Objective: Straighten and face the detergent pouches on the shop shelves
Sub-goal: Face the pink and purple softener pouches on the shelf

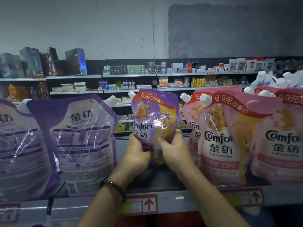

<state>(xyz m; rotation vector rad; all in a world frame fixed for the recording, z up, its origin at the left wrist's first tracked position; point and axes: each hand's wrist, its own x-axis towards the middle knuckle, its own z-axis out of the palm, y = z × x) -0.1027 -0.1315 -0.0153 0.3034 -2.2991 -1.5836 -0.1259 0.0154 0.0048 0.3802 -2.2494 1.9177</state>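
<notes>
A purple and yellow Comfort pouch [155, 115] stands upright in the middle of the top shelf, front label facing me, white cap at its upper left. My left hand [136, 153] grips its lower left edge and my right hand [173, 149] grips its lower right side. To the left lean two larger purple pouches [78, 141] showing their printed backs. To the right stand several pink Comfort pouches [229, 138] with fronts facing me.
The grey shelf edge [180, 200] carries price tags with red arrows. Behind the pouches, across an aisle, far shelves [131, 76] hold boxes, notebooks and small bottles. White-capped pouches [268, 81] lie on top at the far right.
</notes>
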